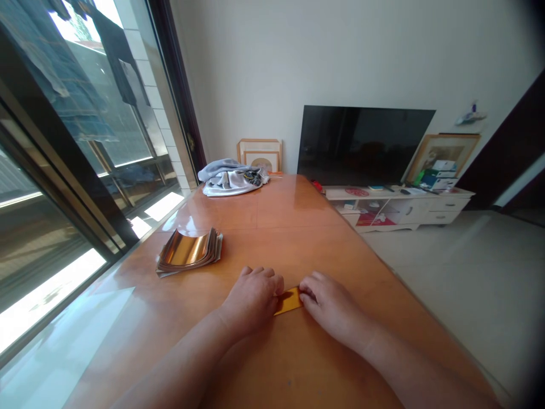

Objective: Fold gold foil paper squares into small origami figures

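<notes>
A folded strip of shiny gold paper (289, 301) lies on the wooden table between my two hands. My left hand (255, 292) is closed over its left end, fingers curled and knuckles up, hiding that part. At the other end my right hand (330, 307) pinches the strip's right edge between thumb and fingers. To the left, a curved stack of metallic gold paper sheets (187, 251) rests on the table, its corners bent upward.
The glossy table (272, 244) runs away from me toward the wall. A bundle of grey cloth (232, 179) lies at its far end. Beyond stand a television (361, 145) and a white cabinet (409, 210). A sliding glass door (55, 187) borders the left side.
</notes>
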Demonstrator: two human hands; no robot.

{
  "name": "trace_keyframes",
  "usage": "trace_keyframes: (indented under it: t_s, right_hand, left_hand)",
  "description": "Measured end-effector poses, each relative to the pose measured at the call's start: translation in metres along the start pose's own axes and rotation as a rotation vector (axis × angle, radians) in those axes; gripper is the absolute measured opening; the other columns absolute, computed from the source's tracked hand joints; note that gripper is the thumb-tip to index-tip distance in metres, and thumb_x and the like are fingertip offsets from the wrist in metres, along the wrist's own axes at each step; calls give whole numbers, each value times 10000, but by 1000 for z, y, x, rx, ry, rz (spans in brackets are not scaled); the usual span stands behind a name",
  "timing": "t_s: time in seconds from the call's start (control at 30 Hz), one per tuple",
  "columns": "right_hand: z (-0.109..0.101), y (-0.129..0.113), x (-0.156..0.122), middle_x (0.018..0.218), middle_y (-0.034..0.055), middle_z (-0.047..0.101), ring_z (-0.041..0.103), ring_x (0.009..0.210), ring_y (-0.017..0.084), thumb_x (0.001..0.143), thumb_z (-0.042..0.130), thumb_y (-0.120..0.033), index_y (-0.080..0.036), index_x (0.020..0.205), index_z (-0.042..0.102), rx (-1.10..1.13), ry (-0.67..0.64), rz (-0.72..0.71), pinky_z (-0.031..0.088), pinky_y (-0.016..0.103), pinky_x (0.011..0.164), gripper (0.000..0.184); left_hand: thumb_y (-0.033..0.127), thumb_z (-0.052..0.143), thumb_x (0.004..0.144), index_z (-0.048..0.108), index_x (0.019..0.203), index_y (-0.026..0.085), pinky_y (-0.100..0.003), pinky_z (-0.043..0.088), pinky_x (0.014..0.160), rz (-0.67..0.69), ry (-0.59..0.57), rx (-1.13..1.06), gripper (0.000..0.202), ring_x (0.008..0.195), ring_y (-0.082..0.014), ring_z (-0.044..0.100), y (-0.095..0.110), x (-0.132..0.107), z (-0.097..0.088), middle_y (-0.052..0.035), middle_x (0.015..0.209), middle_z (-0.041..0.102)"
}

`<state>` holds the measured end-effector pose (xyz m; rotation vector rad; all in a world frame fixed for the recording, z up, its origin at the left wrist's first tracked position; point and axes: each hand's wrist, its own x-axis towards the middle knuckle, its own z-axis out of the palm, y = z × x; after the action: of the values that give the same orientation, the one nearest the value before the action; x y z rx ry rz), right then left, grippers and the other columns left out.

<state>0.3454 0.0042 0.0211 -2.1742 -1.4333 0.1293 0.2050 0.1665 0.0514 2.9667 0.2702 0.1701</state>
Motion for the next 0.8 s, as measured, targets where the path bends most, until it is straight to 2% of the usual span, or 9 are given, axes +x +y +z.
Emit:
trace_keyframes:
  t_s: [0.17, 0.33, 0.47, 0.63, 0.8]
  right_hand:
    - [-3, 2, -2, 797, -12, 590, 549, 729, 160, 830, 550, -87, -222, 929, 539, 61, 39, 34, 386, 248, 648, 168]
    - [-9, 2, -3, 853, 18, 611, 560, 794, 168, 874, 499, -80, -222, 888, 620, 7, -6, -41, 391, 255, 696, 188]
    - [-10, 1, -4, 871, 36, 621, 573, 812, 174, 900, 494, -107, -218, 932, 670, -29, -23, -27, 405, 266, 723, 211]
    - [-10, 2, -5, 894, 49, 623, 579, 817, 182, 901, 488, -112, -208, 964, 674, -47, -15, -17, 430, 280, 728, 219]
    - [-13, -5, -7, 1034, 85, 643, 551, 979, 237, 871, 502, -76, -216, 1071, 671, -115, 82, -151, 439, 354, 873, 297]
  left_hand:
    - [199, 566, 841, 652, 834, 233, -334, 320, 739, 22, -7, 0, 92, 814, -189, 572, 0, -1, 0, -24, 891, 667]
    - [193, 571, 826, 679, 835, 239, -339, 332, 758, 17, -28, -8, 117, 850, -195, 586, 2, 0, -1, -27, 902, 672]
    - [202, 564, 828, 675, 844, 236, -343, 341, 769, 31, -26, -20, 117, 873, -200, 592, 3, -1, -3, -26, 902, 672]
    - [235, 502, 894, 670, 854, 222, -342, 348, 770, 47, -29, -20, 173, 863, -196, 593, 2, -1, -4, -41, 900, 667]
    - [238, 504, 904, 671, 855, 220, -344, 351, 773, 45, -28, -1, 175, 868, -201, 593, 1, 1, -1, -47, 898, 666]
